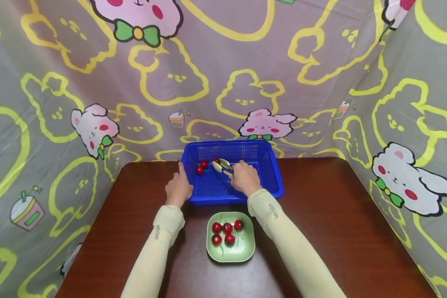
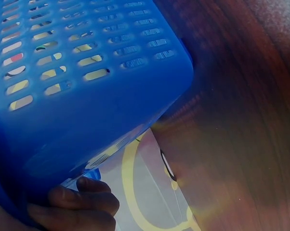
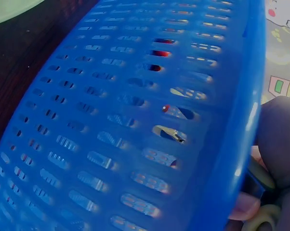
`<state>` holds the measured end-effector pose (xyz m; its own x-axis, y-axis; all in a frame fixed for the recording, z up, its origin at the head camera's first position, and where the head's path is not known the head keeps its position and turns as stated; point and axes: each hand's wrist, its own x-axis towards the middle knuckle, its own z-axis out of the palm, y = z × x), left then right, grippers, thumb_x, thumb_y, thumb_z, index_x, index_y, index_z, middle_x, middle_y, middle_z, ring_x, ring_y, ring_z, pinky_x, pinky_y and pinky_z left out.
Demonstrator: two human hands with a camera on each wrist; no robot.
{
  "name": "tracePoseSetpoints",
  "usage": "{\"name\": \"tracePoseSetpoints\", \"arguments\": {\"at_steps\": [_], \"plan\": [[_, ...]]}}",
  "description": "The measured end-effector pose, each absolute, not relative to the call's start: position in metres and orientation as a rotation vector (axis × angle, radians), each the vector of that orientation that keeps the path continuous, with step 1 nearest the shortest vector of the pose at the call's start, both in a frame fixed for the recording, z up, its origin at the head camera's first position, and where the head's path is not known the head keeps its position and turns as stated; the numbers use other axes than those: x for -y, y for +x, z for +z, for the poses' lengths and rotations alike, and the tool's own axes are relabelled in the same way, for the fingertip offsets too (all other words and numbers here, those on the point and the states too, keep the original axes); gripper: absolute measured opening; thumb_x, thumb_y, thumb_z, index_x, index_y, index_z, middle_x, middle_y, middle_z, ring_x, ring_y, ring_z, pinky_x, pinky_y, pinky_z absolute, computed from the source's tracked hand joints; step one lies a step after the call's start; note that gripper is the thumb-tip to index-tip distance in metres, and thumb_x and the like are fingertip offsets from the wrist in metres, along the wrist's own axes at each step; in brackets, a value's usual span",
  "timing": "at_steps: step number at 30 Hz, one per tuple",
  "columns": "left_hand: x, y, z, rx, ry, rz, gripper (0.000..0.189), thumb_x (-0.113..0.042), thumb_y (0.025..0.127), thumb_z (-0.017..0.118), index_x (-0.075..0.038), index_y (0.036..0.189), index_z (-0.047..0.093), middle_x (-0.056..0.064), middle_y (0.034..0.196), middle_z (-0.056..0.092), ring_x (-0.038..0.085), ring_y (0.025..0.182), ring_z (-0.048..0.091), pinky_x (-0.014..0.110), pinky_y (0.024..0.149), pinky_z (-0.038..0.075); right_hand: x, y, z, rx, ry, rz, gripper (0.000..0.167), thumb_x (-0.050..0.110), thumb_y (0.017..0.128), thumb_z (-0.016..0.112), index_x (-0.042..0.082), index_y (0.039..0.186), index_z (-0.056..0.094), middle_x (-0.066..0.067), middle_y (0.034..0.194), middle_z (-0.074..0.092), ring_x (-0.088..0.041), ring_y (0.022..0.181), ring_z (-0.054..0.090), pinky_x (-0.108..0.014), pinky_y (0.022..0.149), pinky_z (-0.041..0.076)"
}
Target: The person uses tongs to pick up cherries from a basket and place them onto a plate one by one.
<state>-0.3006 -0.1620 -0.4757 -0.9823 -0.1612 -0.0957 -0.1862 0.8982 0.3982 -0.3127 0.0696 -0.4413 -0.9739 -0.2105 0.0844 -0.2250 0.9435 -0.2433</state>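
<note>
My right hand [image 1: 246,177] grips a pair of tongs [image 1: 226,172] over the inside of a blue plastic basket [image 1: 216,198]. The tongs' pale, rounded heads spread beside a red cherry [image 1: 215,160], partly covering it. To its left, a pair of stemmed cherries [image 1: 201,167] lies on the basket floor. At the basket's left rim is my left hand [image 1: 179,188], index finger stretched along the edge. Other fingers [image 2: 82,207] curl under the rim in the left wrist view. Through the slots of the basket wall [image 3: 222,86], the right wrist view shows bits of red and the tongs.
In front of the basket, between my forearms, stands a light green square bowl [image 1: 231,257] with several stemmed cherries [image 1: 227,228]. Both sit on a dark brown wooden table [image 1: 313,223]. A patterned cloth [image 1: 216,54] hangs close behind and along both sides.
</note>
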Motion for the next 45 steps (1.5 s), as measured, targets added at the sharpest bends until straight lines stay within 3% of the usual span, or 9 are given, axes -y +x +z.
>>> {"name": "tracePoseSetpoints", "arguments": {"at_steps": [9,19,25,30,45], "plan": [[0.162,-0.303,-0.472,-3.01,-0.274,0.643,0.095,-0.02,0.097,0.067,-0.006,0.167,0.003,0.034,0.146,0.049,0.05,0.107,0.064,0.063,0.098,0.05,-0.072,-0.31,-0.433,3.003,0.353,0.418,0.018,0.024,0.094,0.074,0.008,0.101,0.075,-0.013,0.1,0.067,-0.036,0.085,0.069,-0.051,0.078,0.059],[0.163,-0.304,-0.476,-3.001,-0.273,0.651,0.096,-0.021,0.097,0.067,-0.007,0.167,0.002,0.034,0.148,0.047,0.051,0.109,0.064,0.064,0.1,0.048,-0.081,-0.301,-0.429,2.98,0.362,0.476,0.027,0.026,0.095,0.073,0.008,0.115,0.076,-0.013,0.1,0.066,-0.038,0.086,0.069,-0.054,0.079,0.058],[0.162,-0.303,-0.475,-2.994,-0.28,0.654,0.095,-0.02,0.097,0.067,-0.007,0.167,0.003,0.034,0.147,0.048,0.051,0.108,0.063,0.064,0.1,0.048,-0.088,-0.295,-0.426,2.965,0.374,0.528,0.037,0.027,0.097,0.071,0.008,0.128,0.073,-0.014,0.107,0.067,-0.038,0.09,0.069,-0.054,0.082,0.058],[0.162,-0.302,-0.474,-2.989,-0.291,0.659,0.093,-0.02,0.097,0.066,-0.007,0.166,0.005,0.034,0.147,0.048,0.051,0.109,0.063,0.064,0.101,0.048,-0.093,-0.29,-0.424,2.942,0.384,0.528,0.038,0.027,0.097,0.071,0.01,0.131,0.072,-0.015,0.11,0.068,-0.039,0.09,0.07,-0.055,0.081,0.058],[0.161,-0.302,-0.475,-2.978,-0.285,0.663,0.096,-0.021,0.098,0.065,-0.007,0.167,0.0,0.034,0.148,0.046,0.051,0.11,0.063,0.064,0.103,0.046,-0.104,-0.273,-0.418,2.863,0.428,0.525,0.041,0.027,0.097,0.072,0.009,0.134,0.07,-0.014,0.106,0.066,-0.031,0.071,0.063,-0.049,0.072,0.058]]}}
